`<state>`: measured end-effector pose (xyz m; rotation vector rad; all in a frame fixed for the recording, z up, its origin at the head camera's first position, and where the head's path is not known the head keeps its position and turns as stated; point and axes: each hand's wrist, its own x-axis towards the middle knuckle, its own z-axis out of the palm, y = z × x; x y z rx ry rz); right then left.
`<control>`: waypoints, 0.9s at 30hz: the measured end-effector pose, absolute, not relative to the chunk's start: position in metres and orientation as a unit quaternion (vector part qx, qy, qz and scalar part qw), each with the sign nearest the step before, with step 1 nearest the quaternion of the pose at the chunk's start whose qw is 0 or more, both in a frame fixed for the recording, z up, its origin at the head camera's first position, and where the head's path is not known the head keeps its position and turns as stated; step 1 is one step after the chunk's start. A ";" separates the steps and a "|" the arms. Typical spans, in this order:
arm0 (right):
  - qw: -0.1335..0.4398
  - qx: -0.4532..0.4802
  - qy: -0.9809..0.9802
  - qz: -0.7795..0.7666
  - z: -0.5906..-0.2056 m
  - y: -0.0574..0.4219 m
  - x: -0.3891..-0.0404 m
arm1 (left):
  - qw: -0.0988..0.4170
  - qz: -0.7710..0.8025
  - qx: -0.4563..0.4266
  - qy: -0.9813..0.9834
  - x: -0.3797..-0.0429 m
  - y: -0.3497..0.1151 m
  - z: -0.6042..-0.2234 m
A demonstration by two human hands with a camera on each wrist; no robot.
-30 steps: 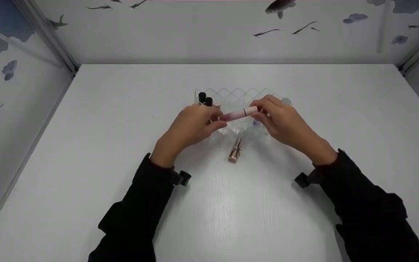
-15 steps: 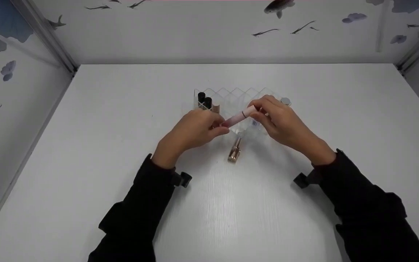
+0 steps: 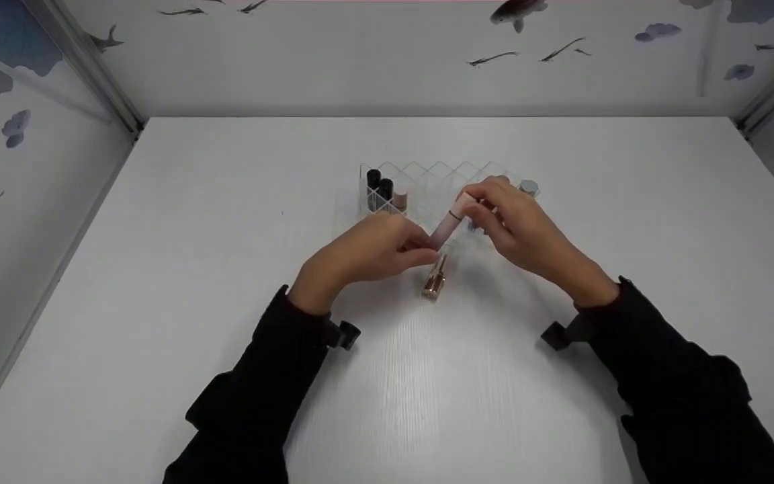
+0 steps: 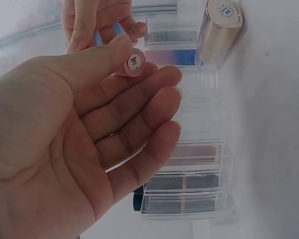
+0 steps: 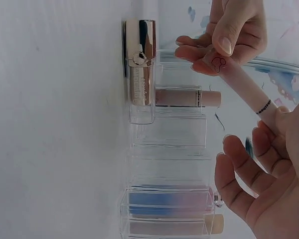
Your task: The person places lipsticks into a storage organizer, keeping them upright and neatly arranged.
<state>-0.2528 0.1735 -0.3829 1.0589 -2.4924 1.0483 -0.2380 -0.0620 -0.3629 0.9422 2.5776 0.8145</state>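
A pink lip gloss tube point(image 3: 445, 230) with a pale cap is held at a slant between the two hands. My left hand point(image 3: 379, 249) pinches its lower end between thumb and index finger; the printed round base point(image 4: 134, 62) faces the left wrist view. At the cap end, my right hand point(image 3: 527, 222) pinches with thumb and fingertips, covering part of the cap. Below the tube, a gold lipstick point(image 3: 434, 279) with a clear section stands at the front of the clear divided organizer point(image 5: 205, 130). The right hand hides part of the organizer in the head view.
Two black-capped tubes point(image 3: 379, 185) and a pink-capped tube point(image 3: 400, 199) stand in the organizer's left slots. A blue-and-pink tube point(image 5: 164, 201) and a pale-capped tube point(image 5: 215, 224) occupy its other end. White panels border the white table point(image 3: 226, 175).
My left hand has come nearer and to the right, bringing the tube's lower end down, so the lip gloss slants more steeply. The right hand has barely moved.
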 end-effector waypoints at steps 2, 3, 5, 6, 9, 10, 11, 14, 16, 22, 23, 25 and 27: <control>0.112 0.358 -0.852 0.364 -0.383 0.173 -0.253 | 0.145 0.284 0.333 0.887 -0.237 -0.061 -0.363; 0.110 0.356 -0.853 0.365 -0.383 0.173 -0.253 | 0.149 0.287 0.335 0.885 -0.237 -0.060 -0.363; 0.104 0.352 -0.854 0.369 -0.383 0.172 -0.253 | 0.155 0.289 0.342 0.880 -0.236 -0.058 -0.364; 0.101 0.350 -0.854 0.371 -0.383 0.172 -0.253 | 0.158 0.290 0.346 0.878 -0.236 -0.057 -0.365; 0.087 0.338 -0.855 0.384 -0.383 0.171 -0.252 | 0.162 0.293 0.356 0.873 -0.234 -0.054 -0.365; 0.080 0.334 -0.855 0.389 -0.383 0.171 -0.252 | 0.162 0.294 0.360 0.871 -0.234 -0.053 -0.366; 0.074 0.329 -0.855 0.394 -0.383 0.170 -0.251 | 0.163 0.294 0.361 0.870 -0.233 -0.052 -0.366; 0.058 0.314 -0.857 0.405 -0.384 0.170 -0.251 | 0.173 0.293 0.361 0.868 -0.230 -0.050 -0.366; 0.049 0.306 -0.858 0.409 -0.385 0.170 -0.251 | 0.182 0.294 0.361 0.866 -0.228 -0.048 -0.365; 0.025 0.296 -0.856 0.424 -0.383 0.169 -0.251 | 0.211 0.307 0.352 0.858 -0.223 -0.041 -0.367; 0.021 0.294 -0.854 0.428 -0.383 0.169 -0.251 | 0.215 0.309 0.351 0.857 -0.223 -0.041 -0.367; 0.016 0.291 -0.853 0.434 -0.384 0.169 -0.251 | 0.223 0.311 0.349 0.855 -0.223 -0.040 -0.368; 0.013 0.289 -0.853 0.434 -0.385 0.169 -0.251 | 0.232 0.315 0.353 0.850 -0.223 -0.039 -0.369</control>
